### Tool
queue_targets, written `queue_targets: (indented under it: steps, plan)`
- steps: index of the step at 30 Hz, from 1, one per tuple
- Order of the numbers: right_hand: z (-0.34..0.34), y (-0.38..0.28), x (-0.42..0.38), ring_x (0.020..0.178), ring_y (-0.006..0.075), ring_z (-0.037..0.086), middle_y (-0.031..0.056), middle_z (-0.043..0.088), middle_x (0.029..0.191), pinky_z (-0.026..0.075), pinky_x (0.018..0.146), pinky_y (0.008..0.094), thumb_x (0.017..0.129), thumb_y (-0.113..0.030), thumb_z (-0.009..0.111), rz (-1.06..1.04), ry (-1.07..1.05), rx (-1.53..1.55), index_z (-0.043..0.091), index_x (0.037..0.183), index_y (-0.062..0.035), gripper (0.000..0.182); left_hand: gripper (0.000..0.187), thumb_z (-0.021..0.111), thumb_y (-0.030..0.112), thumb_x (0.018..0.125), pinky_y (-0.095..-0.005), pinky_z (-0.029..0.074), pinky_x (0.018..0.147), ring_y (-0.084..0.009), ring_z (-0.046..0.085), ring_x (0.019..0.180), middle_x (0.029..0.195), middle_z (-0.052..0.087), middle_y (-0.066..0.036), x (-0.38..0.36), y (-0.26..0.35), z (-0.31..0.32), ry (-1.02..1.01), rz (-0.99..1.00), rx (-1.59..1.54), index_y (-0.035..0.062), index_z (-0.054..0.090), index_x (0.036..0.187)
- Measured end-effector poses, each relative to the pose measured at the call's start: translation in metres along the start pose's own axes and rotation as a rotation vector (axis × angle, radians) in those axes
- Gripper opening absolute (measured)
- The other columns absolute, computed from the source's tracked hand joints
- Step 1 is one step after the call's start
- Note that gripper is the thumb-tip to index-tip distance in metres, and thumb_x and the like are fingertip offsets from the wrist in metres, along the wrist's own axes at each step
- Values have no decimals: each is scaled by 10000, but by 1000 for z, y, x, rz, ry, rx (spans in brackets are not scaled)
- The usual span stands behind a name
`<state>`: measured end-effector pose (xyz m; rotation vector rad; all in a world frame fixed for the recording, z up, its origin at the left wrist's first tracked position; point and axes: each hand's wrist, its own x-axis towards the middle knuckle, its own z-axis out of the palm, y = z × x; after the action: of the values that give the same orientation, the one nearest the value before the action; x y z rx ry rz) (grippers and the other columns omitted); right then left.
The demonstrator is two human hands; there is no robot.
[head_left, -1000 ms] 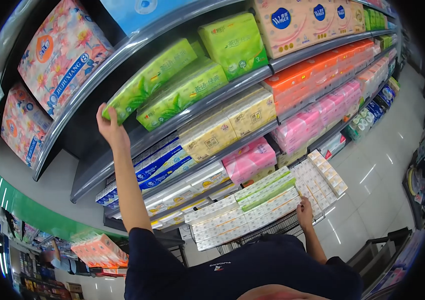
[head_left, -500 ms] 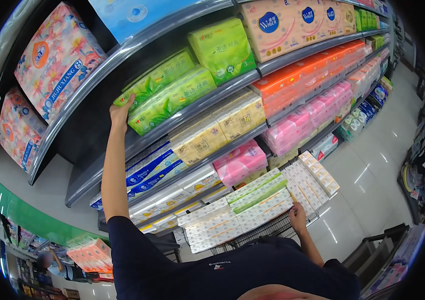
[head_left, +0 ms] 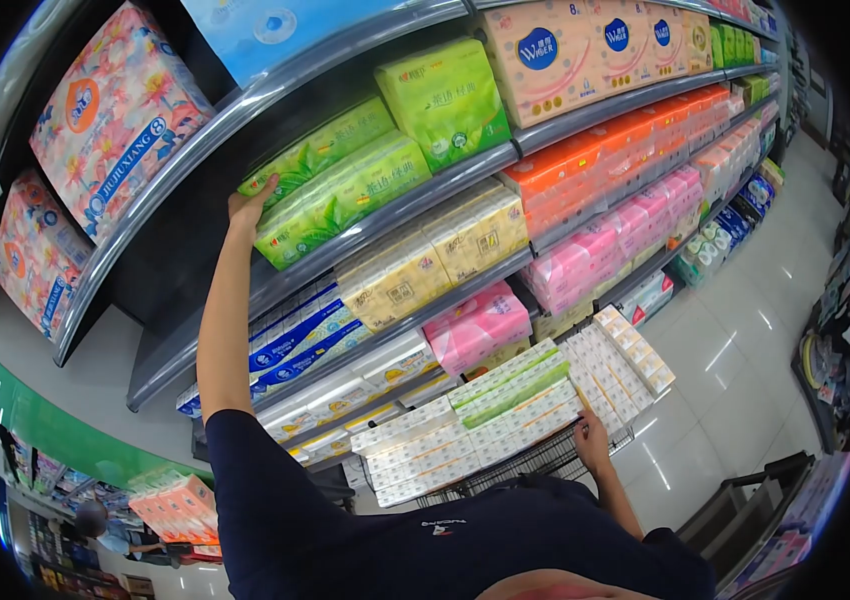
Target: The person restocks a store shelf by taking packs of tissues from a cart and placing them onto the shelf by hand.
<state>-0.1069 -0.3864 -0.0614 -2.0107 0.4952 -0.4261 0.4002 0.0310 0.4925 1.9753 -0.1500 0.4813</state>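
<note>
My left hand (head_left: 248, 208) grips the left end of the rear green tissue pack (head_left: 330, 150) on the shelf, thumb on its front face and the other fingers hidden behind the end. A second green tissue pack (head_left: 345, 200) lies in front of it, and an upright green pack (head_left: 445, 105) stands at their right. Lower down, my right hand (head_left: 593, 441) is closed, its fingertips right at the near edge of the white tissue packs (head_left: 515, 430) lying on a wire cart (head_left: 535, 462). What those fingers hold I cannot tell.
Flowered tissue packs (head_left: 115, 120) fill the shelf section at left. Yellow packs (head_left: 435, 245), orange packs (head_left: 625, 140) and pink packs (head_left: 615, 235) line the shelves below and to the right. At lower left a person (head_left: 110, 530) is in the background.
The rear green pack has slid slightly right along the shelf, with my left hand moving along at its end. My right hand stays at the cart's edge.
</note>
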Motion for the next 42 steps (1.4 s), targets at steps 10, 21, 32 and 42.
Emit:
queue_targets:
  steps: [10,21,32,42]
  plan:
    - [-3,9,-7,821,281,683,180,662,1014,586,703,371,954,-17,659,-19,-15,14,603,1322,-2,373,905,923,551,783,-447,539,1009,-326,703,1202,1312,720,-225,14,-11,-4,-5,49,242,-69,641,1379]
    - [-5,12,-9,847,302,690,197,666,1059,579,748,400,964,-39,666,4,-27,-21,601,1357,-21,398,918,774,545,888,-580,354,1224,-364,400,1535,1680,412,-127,-27,95,72,-3,882,1035,200,383,1644]
    - [-6,1,-10,892,343,692,213,675,1036,599,733,411,955,-22,657,11,-31,-8,619,1305,11,353,871,684,595,947,-572,335,1258,-358,431,1531,1655,467,-123,2,98,122,-255,444,1114,268,332,1674]
    - [-4,8,-3,953,401,686,240,666,1050,575,780,476,945,-39,658,-54,-53,-114,625,1280,15,340,824,663,584,965,-575,388,1212,-369,492,1483,1624,504,-148,7,93,126,-217,439,1103,242,376,1658]
